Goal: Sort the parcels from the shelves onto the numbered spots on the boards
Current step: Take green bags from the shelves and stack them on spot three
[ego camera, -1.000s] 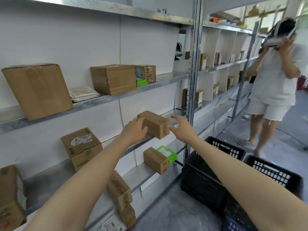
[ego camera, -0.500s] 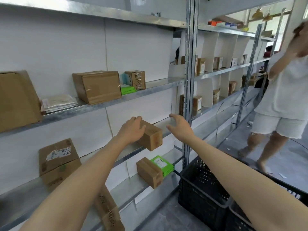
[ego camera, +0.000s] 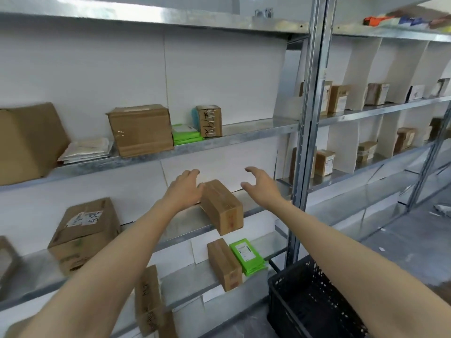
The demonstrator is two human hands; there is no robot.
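Head view: left hand (ego camera: 185,191) rests flat-fingered against the small brown taped cardboard box (ego camera: 220,207), which sits at the front edge of the metal shelf (ego camera: 185,223), left of the grey steel upright (ego camera: 305,142). Right hand (ego camera: 261,185) is spread, grasping nothing. Box judged light and rigid; grip both long sides.

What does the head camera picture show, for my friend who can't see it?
A person's left hand touches the left side of a small brown cardboard box on a grey metal shelf, while the right hand hovers open to its right, not touching. Flat green packets lie on the shelf below, and a black plastic crate stands on the floor.
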